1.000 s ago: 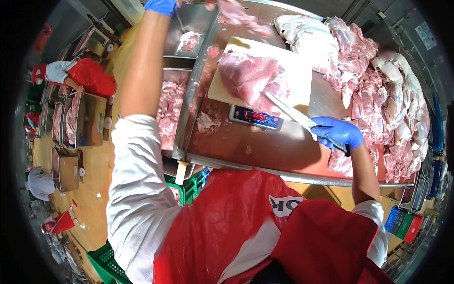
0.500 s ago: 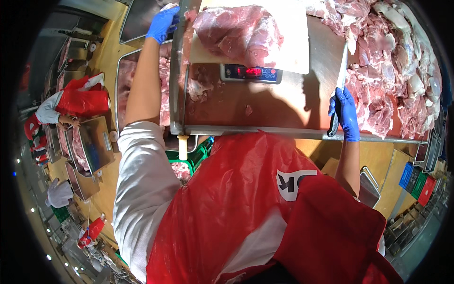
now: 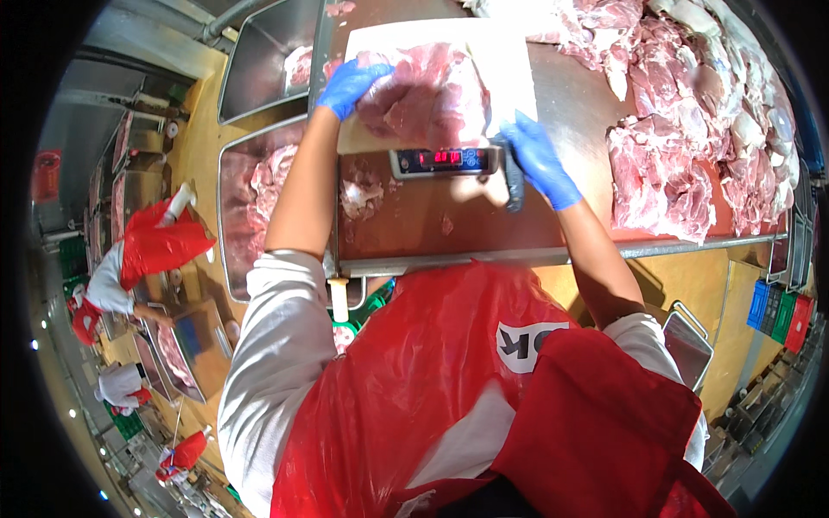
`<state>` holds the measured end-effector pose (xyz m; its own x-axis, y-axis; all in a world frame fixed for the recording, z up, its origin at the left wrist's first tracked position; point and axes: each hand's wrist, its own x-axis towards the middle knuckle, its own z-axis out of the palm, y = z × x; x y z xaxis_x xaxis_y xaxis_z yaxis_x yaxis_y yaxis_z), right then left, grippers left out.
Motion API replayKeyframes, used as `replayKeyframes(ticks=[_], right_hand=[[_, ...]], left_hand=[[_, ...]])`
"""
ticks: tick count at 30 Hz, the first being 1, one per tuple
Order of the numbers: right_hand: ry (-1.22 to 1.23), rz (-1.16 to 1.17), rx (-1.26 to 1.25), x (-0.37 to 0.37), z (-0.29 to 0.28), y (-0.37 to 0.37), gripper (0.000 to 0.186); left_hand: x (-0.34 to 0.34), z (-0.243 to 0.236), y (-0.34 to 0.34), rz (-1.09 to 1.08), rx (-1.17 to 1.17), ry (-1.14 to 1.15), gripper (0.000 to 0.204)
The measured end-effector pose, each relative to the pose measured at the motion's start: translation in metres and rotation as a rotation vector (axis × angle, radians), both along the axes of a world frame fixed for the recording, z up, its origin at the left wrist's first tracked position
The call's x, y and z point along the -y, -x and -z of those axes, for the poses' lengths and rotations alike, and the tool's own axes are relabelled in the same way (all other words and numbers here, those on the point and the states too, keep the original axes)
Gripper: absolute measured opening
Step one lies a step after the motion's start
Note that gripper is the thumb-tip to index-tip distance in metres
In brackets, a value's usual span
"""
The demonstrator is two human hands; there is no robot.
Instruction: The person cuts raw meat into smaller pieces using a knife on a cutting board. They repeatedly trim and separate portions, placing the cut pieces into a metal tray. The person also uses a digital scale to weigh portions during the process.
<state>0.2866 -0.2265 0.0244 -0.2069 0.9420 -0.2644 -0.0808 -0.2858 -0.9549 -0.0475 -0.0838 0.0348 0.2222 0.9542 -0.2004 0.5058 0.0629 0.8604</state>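
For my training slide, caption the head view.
Gloved left hand at the edge of raw meat on a white board, right hand holding a black-handled knife beside the digital scale.

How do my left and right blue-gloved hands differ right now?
Your blue-gloved left hand lies over the left edge of the pink slab of raw meat, while your blue-gloved right hand holds a black-handled knife. The left hand points up and rightward in the picture, the right hand up and leftward. Both are gloved.

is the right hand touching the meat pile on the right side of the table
Apart: the head view shows bare table between the right hand and the nearest edge of the meat pile.
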Motion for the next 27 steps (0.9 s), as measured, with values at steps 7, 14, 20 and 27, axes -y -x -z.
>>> replayKeyframes(ticks=[7,14,20,27], right_hand=[[0.09,0.177,-0.315,-0.031,0.014,0.062,0.017],[0.154,0.425,-0.483,-0.011,0.013,0.003,0.02],[-0.128,0.357,-0.014,-0.068,-0.001,-0.032,0.028],[-0.373,-0.18,0.396,-0.207,-0.001,-0.015,0.035]], left_hand=[[0.009,-0.055,-0.086,0.096,-0.127,-0.28,0.05],[0.047,-0.002,-0.085,0.154,-0.252,-0.84,0.075],[0.055,-0.003,-0.131,-0.105,-0.52,-0.758,0.114],[0.046,0.014,-0.15,-0.149,-0.755,-0.915,0.105]])
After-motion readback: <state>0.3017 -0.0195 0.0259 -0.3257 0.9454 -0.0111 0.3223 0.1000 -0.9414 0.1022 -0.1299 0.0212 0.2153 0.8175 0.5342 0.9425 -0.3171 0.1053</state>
